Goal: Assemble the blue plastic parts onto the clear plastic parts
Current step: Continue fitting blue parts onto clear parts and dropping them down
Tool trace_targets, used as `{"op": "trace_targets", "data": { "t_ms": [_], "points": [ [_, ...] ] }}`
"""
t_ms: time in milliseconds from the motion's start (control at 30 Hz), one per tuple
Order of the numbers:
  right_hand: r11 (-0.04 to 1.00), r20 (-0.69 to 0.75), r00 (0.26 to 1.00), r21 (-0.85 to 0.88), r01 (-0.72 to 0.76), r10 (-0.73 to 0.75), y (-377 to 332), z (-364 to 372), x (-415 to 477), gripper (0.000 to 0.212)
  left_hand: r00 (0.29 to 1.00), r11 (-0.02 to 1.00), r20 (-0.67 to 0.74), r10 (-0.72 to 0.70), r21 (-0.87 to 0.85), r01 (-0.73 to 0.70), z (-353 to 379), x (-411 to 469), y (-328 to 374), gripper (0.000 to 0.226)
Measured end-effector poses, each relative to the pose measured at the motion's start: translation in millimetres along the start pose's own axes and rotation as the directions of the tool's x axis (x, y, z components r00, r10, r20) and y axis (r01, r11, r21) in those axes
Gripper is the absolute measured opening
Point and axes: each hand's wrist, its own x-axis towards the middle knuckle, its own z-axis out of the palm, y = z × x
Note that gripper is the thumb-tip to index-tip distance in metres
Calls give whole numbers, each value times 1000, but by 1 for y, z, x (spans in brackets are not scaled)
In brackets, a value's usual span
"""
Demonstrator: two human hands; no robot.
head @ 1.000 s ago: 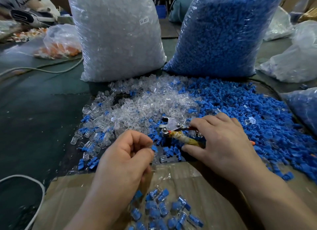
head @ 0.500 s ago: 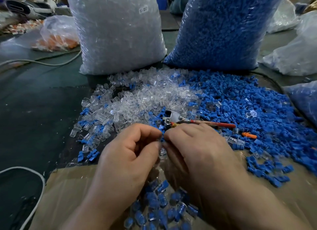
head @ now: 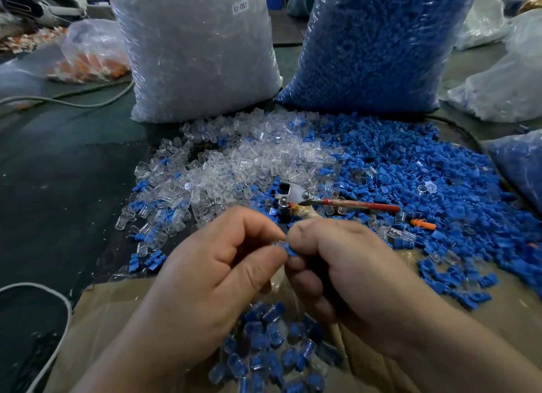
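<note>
Head — 2 hands (head: 211,278) (head: 352,275) (curled) pinch 1 blue part (head: 291,250).

**Small-parts assembly workshop.** Bulk stock stands in two sacks on a dark bench (head: 58,172): a clear sack (head: 199,55) bearing a stock label (head: 240,6) and a blue sack (head: 375,46). Loose clear parts (head: 249,160) and blue parts (head: 410,169) are heaped before them, with a hand tool (head: 296,194) among them. Joined pieces (head: 264,354) lie in a carton (head: 96,319) at the near edge. Further bags (head: 504,90), one holding orange parts (head: 91,55), lie around. Work is manual: the left hand (head: 211,275) pinches a clear part (head: 278,242), the right hand (head: 352,269) a blue part (head: 291,250).
</note>
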Motion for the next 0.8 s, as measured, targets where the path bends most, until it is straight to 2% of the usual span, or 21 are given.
{"op": "trace_targets", "data": {
  "t_ms": [33, 67, 100, 133, 167, 200, 233, 267, 333, 400, 500, 600, 667, 733, 800],
  "points": [
    [999, 29, 999, 27, -47, 46, -2, -2, -1, 29, 1000, 1000, 3, -4, 6, 4, -2, -1, 2, 19],
    [997, 13, 999, -61, -36, 37, -1, -5, -1, 33, 999, 1000, -25, -24, 1, 24, -4, -1, 2, 14],
    [959, -40, 998, -282, 26, -39, 0, -9, -1, 33, 995, 999, -82, -50, 0, 50, -8, -1, 1, 9],
    [818, -97, 980, -568, 89, -175, 4, -11, 1, 32, 986, 997, -146, -75, 17, 78, -12, 0, -3, 8],
    [584, -98, 941, -803, 117, -323, 9, -14, 1, 31, 978, 992, -188, -91, 70, 106, -17, 1, -6, 11],
    [363, -59, 909, -926, 105, -413, 13, -15, 2, 28, 975, 979, -191, -109, 149, 139, -21, 1, -8, 14],
    [223, -25, 896, -971, 84, -444, 15, -14, 3, 25, 979, 958, -157, -132, 234, 167, -24, 3, -9, 14],
    [154, 5, 895, -985, 83, -447, 17, -12, 4, 26, 982, 935, -93, -162, 305, 183, -26, 3, -10, 13],
    [73, 65, 905, -992, 105, -420, 20, -8, 11, 33, 979, 882, 66, -191, 450, 142, -26, 3, -14, 10],
    [-1, 90, 915, -995, 97, -393, 21, -5, 19, 36, 973, 838, 161, -167, 543, 53, -24, 4, -15, 4],
    [-26, 71, 927, -997, 66, -368, 21, -4, 26, 32, 962, 852, 240, -129, 523, -16, -23, 5, -14, 28],
    [-27, 61, 935, -998, 55, -351, 20, -4, 28, 28, 946, 876, 285, -156, 482, 0, -26, 4, -13, 36],
    [-25, 65, 939, -998, 60, -338, 20, -4, 27, 24, 960, 873, 217, -179, 485, 53, -26, 5, -13, 34],
    [-14, 71, 928, -997, 71, -365, 21, -4, 26, 25, 988, 830, 15, -154, 544, 121, -27, 5, -17, 21],
    [-7, 78, 913, -997, 82, -400, 22, -4, 26, 26, 980, 789, -136, -142, 582, 195, -27, 7, -22, 18]
  ]
}}
